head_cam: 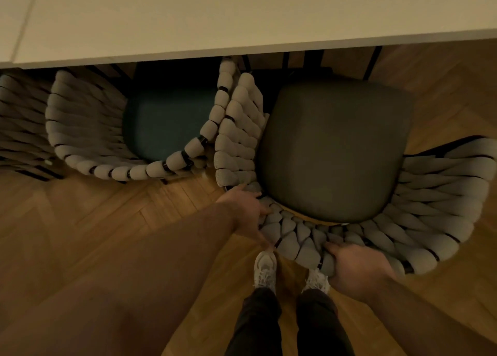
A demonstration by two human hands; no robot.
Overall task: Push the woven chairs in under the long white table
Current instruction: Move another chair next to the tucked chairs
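Note:
A woven chair (pixel 419 221) with a dark grey seat cushion stands right in front of me, its seat mostly out from under the long white table (pixel 242 14). My left hand (pixel 247 210) grips the left part of its curved woven backrest. My right hand (pixel 355 269) grips the backrest's rim a little further right, fingers curled over the weave. To the left, a second woven chair (pixel 88 129) with a dark teal cushion sits partly under the table edge, its arm touching the nearer chair's arm.
A third woven chair (pixel 18 129) shows at the far left edge, partly under the table. Herringbone wood floor (pixel 107 234) lies all around. My two feet in white sneakers (pixel 265 269) stand just behind the nearer chair. Dark chair legs show under the table.

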